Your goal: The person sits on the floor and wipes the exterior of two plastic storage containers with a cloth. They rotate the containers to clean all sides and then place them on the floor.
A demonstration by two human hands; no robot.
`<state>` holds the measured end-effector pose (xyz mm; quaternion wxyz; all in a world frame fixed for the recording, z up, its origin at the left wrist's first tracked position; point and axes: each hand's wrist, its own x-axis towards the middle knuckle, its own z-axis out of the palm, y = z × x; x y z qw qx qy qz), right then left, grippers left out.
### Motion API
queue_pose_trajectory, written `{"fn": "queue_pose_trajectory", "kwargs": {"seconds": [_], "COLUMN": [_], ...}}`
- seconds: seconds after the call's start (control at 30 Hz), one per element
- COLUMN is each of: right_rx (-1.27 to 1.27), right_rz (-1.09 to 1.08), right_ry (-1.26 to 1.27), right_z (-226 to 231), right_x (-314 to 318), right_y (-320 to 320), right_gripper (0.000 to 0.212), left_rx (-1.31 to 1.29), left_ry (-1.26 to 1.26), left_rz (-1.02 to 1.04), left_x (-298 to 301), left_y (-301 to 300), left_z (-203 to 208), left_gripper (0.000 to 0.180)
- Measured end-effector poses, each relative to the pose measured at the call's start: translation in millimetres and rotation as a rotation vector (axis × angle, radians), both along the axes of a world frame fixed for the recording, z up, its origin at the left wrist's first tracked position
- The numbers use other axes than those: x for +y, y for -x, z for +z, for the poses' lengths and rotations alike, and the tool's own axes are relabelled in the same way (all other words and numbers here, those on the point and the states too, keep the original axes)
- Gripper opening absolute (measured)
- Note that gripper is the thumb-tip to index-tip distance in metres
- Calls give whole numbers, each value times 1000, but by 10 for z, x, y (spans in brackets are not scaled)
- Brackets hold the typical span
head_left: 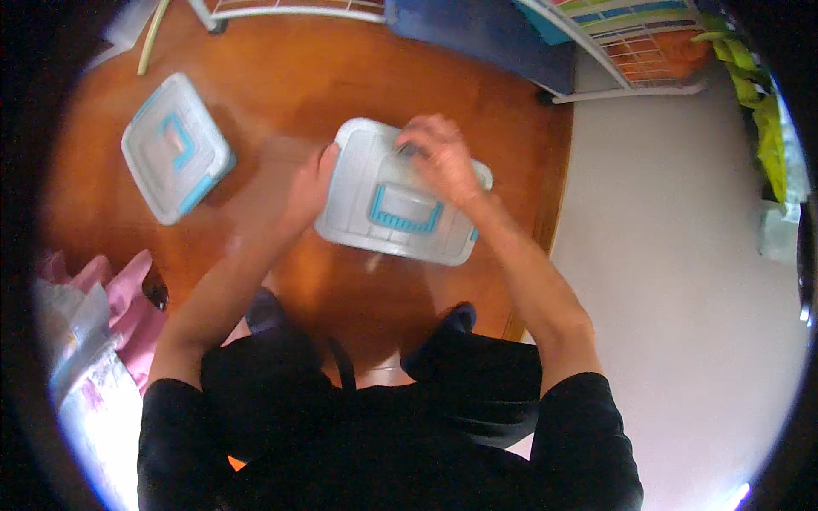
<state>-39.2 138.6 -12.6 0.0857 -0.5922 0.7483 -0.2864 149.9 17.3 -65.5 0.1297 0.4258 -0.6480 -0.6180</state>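
Note:
A white lidded storage box (366, 183) with a light-blue carry handle stands on the wooden floor in front of me. My left hand (312, 186) grips its left edge. Over the far part of the lid is my right hand (441, 160), its fingers curled around something small and dark grey; blur and the fingers hide what it is. A similar box (189, 140) with blue handle and clips sits apart at the left, touched by neither hand.
White wire racks on wheels (626, 89) stand at the far side, beside a dark-blue panel (486, 38). A pale wall (656, 255) runs along the right, with yellow-green cloth (771, 145) hanging there. Pink fabric (128, 294) and clear plastic lie at lower left.

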Motion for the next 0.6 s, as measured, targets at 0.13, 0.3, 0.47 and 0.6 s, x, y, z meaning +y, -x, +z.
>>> {"fn": "queue_pose_trajectory", "kwargs": {"seconds": [0.13, 0.3, 0.47, 0.6], "right_rx": [85, -294, -76, 150], "right_rz": [88, 159, 258, 187], "right_ry": [-37, -116, -122, -438], "right_z": [-138, -267, -92, 282], "right_x": [35, 104, 169, 538], "right_y": [-88, -332, -167, 146], "right_gripper": [33, 31, 25, 26], "left_rx": [-44, -144, -29, -7], "left_ry": [50, 96, 97, 142], "left_rz": [1, -21, 14, 8], "left_x": [10, -36, -6, -20], "left_y": [-31, 14, 11, -5], "left_z": [45, 52, -28, -101], "left_gripper": [54, 55, 55, 54]}}
